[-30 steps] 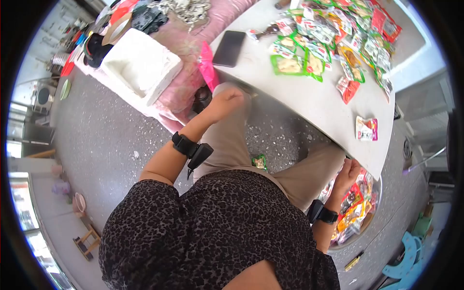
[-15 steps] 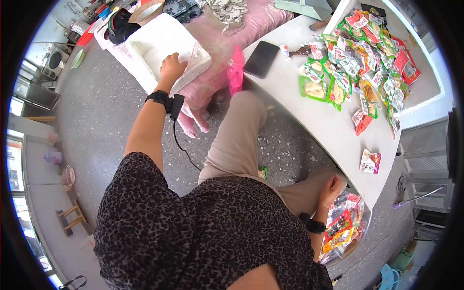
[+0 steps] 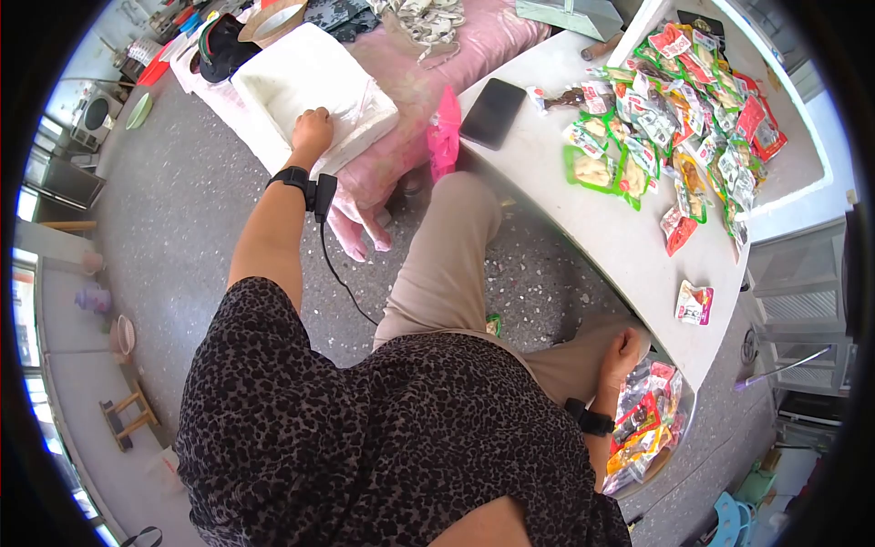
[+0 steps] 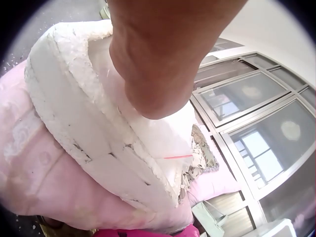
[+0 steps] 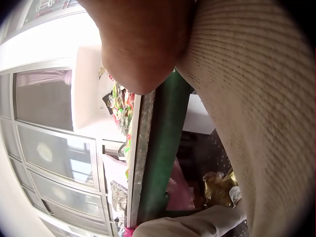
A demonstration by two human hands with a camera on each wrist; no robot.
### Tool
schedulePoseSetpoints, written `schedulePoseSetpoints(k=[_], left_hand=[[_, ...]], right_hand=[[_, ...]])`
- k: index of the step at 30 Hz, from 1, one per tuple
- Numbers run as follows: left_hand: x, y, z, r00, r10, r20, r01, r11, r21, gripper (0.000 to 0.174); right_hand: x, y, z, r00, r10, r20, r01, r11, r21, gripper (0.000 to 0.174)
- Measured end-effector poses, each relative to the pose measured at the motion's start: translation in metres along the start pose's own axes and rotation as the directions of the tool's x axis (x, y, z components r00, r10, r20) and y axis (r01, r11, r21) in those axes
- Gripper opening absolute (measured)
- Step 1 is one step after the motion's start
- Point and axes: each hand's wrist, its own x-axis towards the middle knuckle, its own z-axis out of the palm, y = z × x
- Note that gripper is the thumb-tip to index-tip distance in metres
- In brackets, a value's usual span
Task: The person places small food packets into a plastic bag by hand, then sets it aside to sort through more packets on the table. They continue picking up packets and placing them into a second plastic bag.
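My left hand (image 3: 313, 132) is inside the white foam box (image 3: 273, 96), its fingers curled in beside clear plastic with a thin red line (image 4: 177, 157). Whether the fingers grip that plastic is hidden. In the left wrist view the hand (image 4: 155, 64) hangs over the box's thick wall (image 4: 89, 118). My right hand (image 3: 622, 356) rests loosely curled on the right thigh, near the table edge, and nothing shows in it. Colourful snack packets (image 3: 679, 118) lie heaped on the white table (image 3: 583, 219), with one small packet (image 3: 694, 303) apart.
A black phone (image 3: 493, 113) lies on the table beside a pink bag (image 3: 444, 133). The foam box stands on a pink cloth (image 3: 406, 137) with clothes behind it. Below the table's right corner is a basin of packets (image 3: 643, 428). A stool (image 3: 130, 415) stands at left.
My left hand has gone from over the knee into the foam box, and its fingers have drawn together there. My right hand has moved from the table edge onto the thigh.
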Motion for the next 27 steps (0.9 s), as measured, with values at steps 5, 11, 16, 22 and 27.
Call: schedulePoseSetpoints(k=[5,11,16,22,27], left_hand=[[0.009,-0.005,0.005,1.000,-0.020,0.019,0.020,1.000,0.002,0.023],[0.009,0.007,-0.010,0.988,0.152,-0.019,-0.152,0.988,-0.009,0.031],[0.014,0.018,-0.010,0.956,0.272,0.113,-0.292,0.928,0.233,0.042],[0.026,0.024,-0.019,0.942,0.240,0.235,-0.297,0.923,0.244,0.033],[0.030,0.015,-0.027,0.939,0.264,0.219,-0.299,0.944,0.142,0.026]], right_hand=[[0.000,0.005,0.001,0.999,-0.041,-0.009,0.041,0.999,-0.030,0.016],[0.001,-0.001,0.000,0.999,-0.050,0.011,0.050,0.997,-0.058,0.014],[0.002,0.002,0.001,0.998,-0.069,0.001,0.069,0.995,-0.069,0.014],[0.001,-0.008,-0.002,0.999,-0.036,0.021,0.037,0.997,-0.065,0.015],[0.002,-0.008,-0.002,0.997,-0.079,-0.004,0.078,0.994,-0.071,0.014]])
